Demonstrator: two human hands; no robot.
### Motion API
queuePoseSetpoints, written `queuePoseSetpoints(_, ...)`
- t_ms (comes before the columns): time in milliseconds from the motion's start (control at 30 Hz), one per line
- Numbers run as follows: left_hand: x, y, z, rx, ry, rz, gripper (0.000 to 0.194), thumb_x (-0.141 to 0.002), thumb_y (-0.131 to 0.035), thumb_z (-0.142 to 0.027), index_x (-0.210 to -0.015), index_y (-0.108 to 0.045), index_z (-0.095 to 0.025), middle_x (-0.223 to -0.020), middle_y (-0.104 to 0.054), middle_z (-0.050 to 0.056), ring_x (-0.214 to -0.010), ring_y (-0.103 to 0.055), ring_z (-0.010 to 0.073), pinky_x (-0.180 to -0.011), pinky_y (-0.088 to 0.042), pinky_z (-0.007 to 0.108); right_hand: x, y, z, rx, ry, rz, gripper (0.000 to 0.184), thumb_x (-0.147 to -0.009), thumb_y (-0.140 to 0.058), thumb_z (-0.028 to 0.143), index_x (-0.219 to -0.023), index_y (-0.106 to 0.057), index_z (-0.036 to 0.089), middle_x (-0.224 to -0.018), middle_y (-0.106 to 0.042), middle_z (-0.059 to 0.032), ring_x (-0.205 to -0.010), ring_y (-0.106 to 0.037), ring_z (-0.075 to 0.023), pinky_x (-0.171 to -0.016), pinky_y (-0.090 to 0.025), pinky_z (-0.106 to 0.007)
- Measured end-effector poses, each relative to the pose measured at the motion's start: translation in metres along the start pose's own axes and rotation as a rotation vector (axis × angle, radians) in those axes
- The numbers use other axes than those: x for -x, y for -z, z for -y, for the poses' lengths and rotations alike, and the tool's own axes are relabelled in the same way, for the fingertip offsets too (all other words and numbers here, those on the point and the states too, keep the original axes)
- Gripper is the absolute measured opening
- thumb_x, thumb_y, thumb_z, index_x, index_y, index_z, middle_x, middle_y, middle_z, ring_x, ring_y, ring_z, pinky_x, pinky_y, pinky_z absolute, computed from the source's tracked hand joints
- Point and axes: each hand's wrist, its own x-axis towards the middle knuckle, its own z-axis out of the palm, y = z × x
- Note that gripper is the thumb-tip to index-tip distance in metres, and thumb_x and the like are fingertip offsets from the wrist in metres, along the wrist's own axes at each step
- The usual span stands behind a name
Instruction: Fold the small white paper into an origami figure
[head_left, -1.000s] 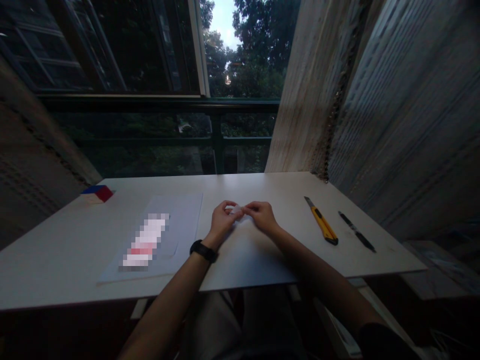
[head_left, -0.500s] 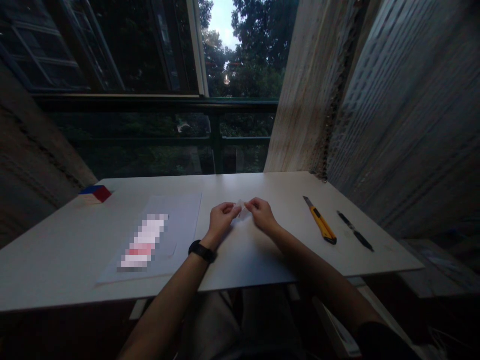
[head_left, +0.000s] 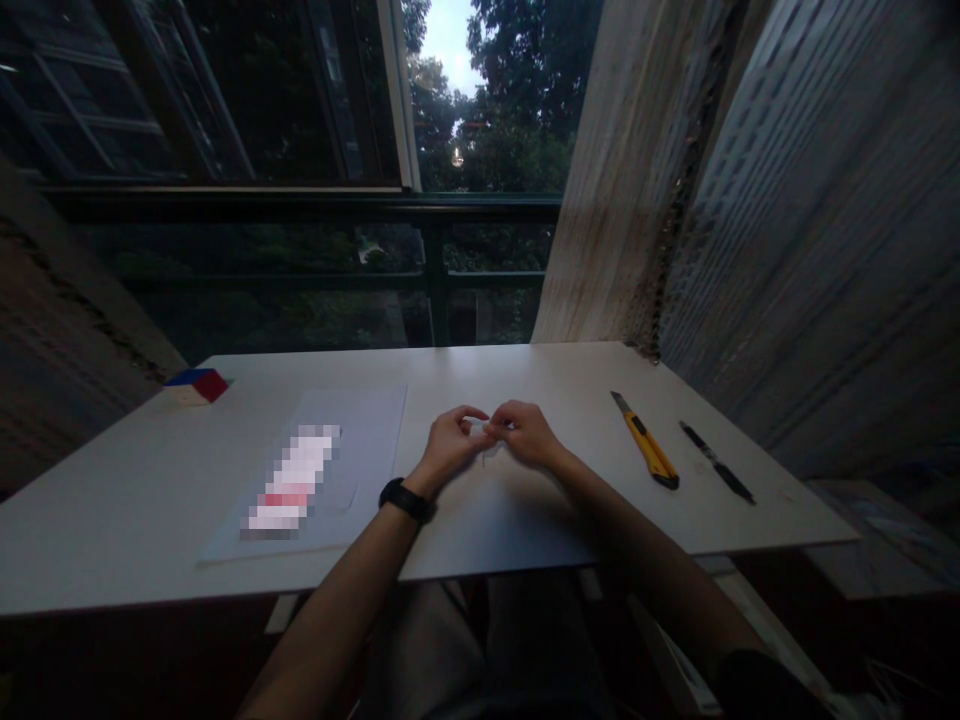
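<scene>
My left hand (head_left: 452, 441), with a black watch on the wrist, is curled so that its thumb and forefinger come up against the fingers of my right hand (head_left: 527, 431). The right fingers are pinched together. Between and just below the fingertips shows a small, thin whitish piece (head_left: 493, 449), pale and partly see-through, mostly covered by the fingers. Whether it is paper or plastic I cannot make out. Both hands are over the middle of the white table (head_left: 499, 520).
To the right lie a yellow utility knife (head_left: 646, 442), blade bared, and a black pen (head_left: 718, 462). On the left are a white paper sheet (head_left: 375, 445) with a blurred-out strip (head_left: 292, 480) on it, and a puzzle cube (head_left: 196, 386). A window and curtains (head_left: 592, 200) stand behind.
My hands have come closer together, fingertips now meeting. The thin whitish piece is more covered and sits slightly lower. The view has shifted a little.
</scene>
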Motion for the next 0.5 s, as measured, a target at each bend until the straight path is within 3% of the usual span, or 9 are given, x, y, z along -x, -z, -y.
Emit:
queuePoseSetpoints(300, 0.004, 0.002, -0.013, 0.221, 0.105, 0.029, 0.053, -0.045, -0.079, -0.028, -0.094, -0.066, -0.011, -0.04, -0.037, -0.01, -0.036, -0.029, 0.0027, -0.04, -0.019, 0.019, -0.003, 0.001, 0.004, -0.23, -0.102, 0.053, 0.008, -0.067, -0.065, 0.021, -0.062, -0.067, 0.015, -0.059, -0.064, -0.0012, -0.057, -0.054, -0.0121, -0.056, -0.038, -0.023)
queuePoseSetpoints(400, 0.005, 0.004, -0.017, 0.316, 0.149, 0.001, 0.055, -0.043, -0.081, -0.027, -0.093, -0.067, -0.009, -0.04, -0.039, -0.009, -0.036, -0.032, 0.0031, -0.039, -0.022, 0.019, -0.004, 0.004, 0.005, -0.396, -0.13, 0.081, 0.015, -0.066, -0.067, 0.029, -0.069, -0.068, 0.014, -0.064, -0.066, -0.0024, -0.06, -0.057, -0.0135, -0.059, -0.041, -0.025)
queuePoseSetpoints(500, 0.006, 0.006, -0.019, 0.406, 0.175, -0.054, 0.057, -0.039, -0.083, -0.024, -0.092, -0.067, -0.008, -0.045, -0.05, -0.005, -0.041, -0.044, 0.0062, -0.042, -0.032, 0.02, -0.004, 0.004, 0.006, -0.53, -0.152, 0.087, 0.032, -0.055, -0.075, 0.03, -0.082, -0.067, 0.014, -0.065, -0.063, -0.0002, -0.061, -0.056, -0.0129, -0.06, -0.042, -0.025)
